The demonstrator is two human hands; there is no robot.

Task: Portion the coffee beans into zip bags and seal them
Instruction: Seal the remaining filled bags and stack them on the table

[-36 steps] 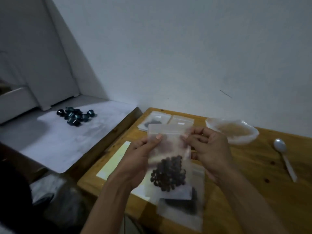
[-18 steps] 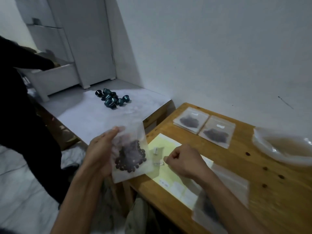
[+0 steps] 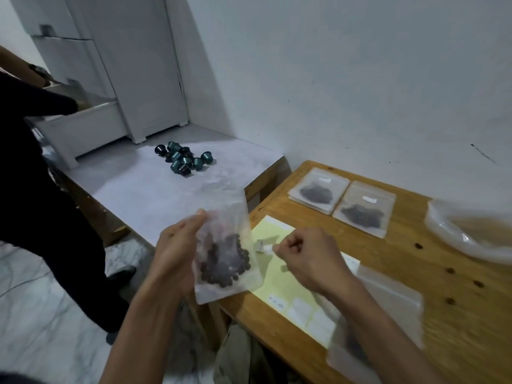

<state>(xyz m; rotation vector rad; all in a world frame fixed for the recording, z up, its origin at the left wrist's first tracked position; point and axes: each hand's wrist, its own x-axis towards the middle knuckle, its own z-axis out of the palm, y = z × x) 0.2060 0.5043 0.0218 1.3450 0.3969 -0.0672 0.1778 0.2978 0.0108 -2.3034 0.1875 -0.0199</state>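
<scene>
Filled zip bag [image 3: 225,253] now gripped by left hand [image 3: 177,253] alone; right hand [image 3: 307,259] moved to label sheet [image 3: 279,278], pinching a label [image 3: 263,246]. Sealing apparently finished; labelling next.

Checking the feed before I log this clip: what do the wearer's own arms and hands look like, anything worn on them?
Both forearms are bare as far as the frame shows: no sleeves, gloves or watch in view. The left hand and right hand show no rings or markings that I can make out, though the picture is dim and slightly blurred. Fingernails are short and unpainted.
</scene>
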